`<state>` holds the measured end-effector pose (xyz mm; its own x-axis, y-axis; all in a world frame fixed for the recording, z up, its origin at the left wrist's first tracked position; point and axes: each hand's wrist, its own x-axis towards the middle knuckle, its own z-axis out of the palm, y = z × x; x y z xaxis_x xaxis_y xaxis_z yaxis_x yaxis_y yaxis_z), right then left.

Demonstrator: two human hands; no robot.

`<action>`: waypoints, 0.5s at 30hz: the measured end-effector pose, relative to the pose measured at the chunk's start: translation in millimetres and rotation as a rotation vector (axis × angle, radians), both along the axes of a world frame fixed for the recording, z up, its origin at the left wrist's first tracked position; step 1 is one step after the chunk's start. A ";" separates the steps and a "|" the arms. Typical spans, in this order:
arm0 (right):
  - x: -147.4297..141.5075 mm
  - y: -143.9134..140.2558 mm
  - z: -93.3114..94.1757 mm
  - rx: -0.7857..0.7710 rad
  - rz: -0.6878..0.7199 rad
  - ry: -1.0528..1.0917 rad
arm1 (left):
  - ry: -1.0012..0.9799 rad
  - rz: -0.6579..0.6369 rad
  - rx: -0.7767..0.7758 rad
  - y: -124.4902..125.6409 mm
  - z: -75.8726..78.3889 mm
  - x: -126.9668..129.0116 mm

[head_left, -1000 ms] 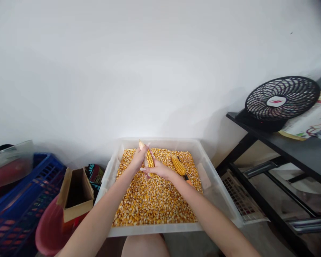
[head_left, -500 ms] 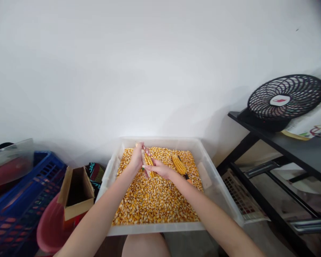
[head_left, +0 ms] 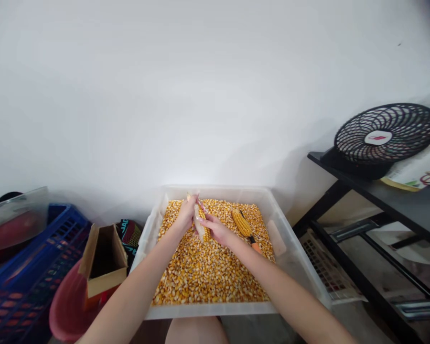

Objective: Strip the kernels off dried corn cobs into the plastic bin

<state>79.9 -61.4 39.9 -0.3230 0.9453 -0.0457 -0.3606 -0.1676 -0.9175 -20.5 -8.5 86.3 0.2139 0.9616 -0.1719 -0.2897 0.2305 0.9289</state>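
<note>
in the head view, the left hand (head_left: 188, 211) is curled closed around the far end of a partly stripped corn cob (head_left: 201, 230), and the right hand (head_left: 218, 231) has its fingers bent around the near part. the cob slants over loose kernels (head_left: 208, 274) in a translucent tub (head_left: 211, 310). another cob (head_left: 241, 223) lies rightward, by an orange-handled tool (head_left: 255, 247).

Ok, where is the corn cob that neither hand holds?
In the head view, the loose cob lies on the right side of the kernels in the tub, right of the right hand, partly covering the orange-handled tool.
</note>
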 end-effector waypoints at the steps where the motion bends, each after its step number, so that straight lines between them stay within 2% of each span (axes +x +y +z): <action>1: -0.9 0.2 0.8 0.015 -0.018 -0.020 | 0.009 0.004 -0.004 0.0 1.3 0.1; 10: -1.0 -1.3 12.4 0.093 -0.058 -0.158 | -0.025 -0.006 -0.016 7.3 -3.1 -0.5; 15: -4.6 -0.6 9.8 0.087 -0.089 -0.199 | -0.036 0.023 -0.037 7.3 -7.7 -0.1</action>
